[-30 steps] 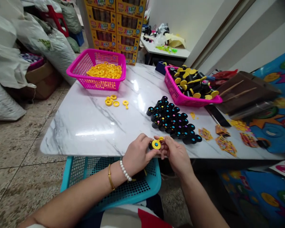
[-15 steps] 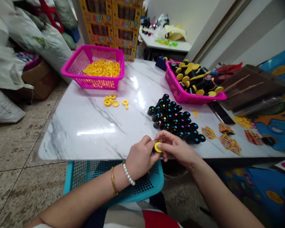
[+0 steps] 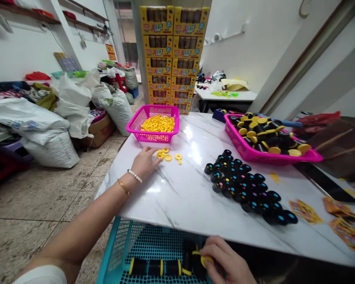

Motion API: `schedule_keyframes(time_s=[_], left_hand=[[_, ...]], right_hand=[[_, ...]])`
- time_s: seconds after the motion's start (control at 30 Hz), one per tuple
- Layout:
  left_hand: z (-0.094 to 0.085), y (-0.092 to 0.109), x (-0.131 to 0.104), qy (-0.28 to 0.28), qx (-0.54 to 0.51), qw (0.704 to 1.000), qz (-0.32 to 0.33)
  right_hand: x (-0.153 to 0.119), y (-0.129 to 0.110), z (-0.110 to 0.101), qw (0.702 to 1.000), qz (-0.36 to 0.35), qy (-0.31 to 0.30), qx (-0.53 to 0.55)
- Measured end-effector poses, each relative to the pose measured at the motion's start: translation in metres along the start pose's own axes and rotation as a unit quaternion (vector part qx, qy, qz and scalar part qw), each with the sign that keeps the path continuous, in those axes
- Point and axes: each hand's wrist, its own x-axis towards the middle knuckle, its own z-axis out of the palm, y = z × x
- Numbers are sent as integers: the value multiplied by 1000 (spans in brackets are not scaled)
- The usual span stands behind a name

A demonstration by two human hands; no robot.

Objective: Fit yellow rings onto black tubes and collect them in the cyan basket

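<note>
My left hand (image 3: 146,162), with a pearl bracelet and a gold bangle above it, reaches over the table to a few loose yellow rings (image 3: 168,157). Its thumb and fingers are apart around the edge of the nearest ring, which still lies on the table. Low in the view, my right hand (image 3: 226,258) grips a black cylinder with a yellow cap (image 3: 206,260) over the teal basket (image 3: 111,252). Several more yellow-capped black cylinders (image 3: 173,267) lie inside that basket. My right fingertips are partly hidden.
A pink basket of yellow rings (image 3: 131,127) stands at the far left of the table. Black cylinders (image 3: 242,181) are grouped at centre right. Behind them sits a pink basket of capped cylinders (image 3: 239,144). A phone (image 3: 325,183) and packets (image 3: 306,211) lie rightward; boxes (image 3: 158,47) are stacked behind.
My hands have parted from around the yellow-capped cylinder. The left moved forward and left to the loose rings; the right went down to the teal basket with a cylinder. The view tilted up.
</note>
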Motion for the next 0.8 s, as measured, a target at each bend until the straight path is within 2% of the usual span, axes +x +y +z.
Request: schedule_keyframes(time_s=[0.07,0.13,0.2,0.3,0.43,0.53,0.6,0.67,0.7,0.73,0.77,0.8], left_hand=[[6,-7,8,-18,25,1000,-1],[7,-3,4,-22,36,999,2],[2,7,-8,-25,47,998,13],[-5,31,-34,-38,40,997,56],[-5,66,-59,-69,-96,989,86],[-4,86,-65,-96,-198,975,22],[-7,99,-68,-157,-302,939,-52],[-11,111,-74,-276,-423,856,-113],[-12,117,-78,-333,-468,809,-127],[-12,123,-81,-372,-494,775,-129],[-12,128,-83,-393,-498,763,-123],[-10,131,-85,-396,-487,771,-109]], right_hand=[[-1,4,5,999,-12,2,-52],[-4,5,7,996,-6,-6,-93],[-7,5,5,994,3,-11,-113],[-8,-2,-4,996,2,15,-88],[5,-17,-21,994,-23,108,-14],[24,-25,-28,985,2,171,33],[37,-26,-29,970,77,207,101],[47,-25,-27,936,160,211,232],[50,-23,-25,912,187,196,308],[52,-21,-24,887,200,179,375],[52,-18,-23,865,202,171,426],[52,-15,-23,848,200,178,458]])
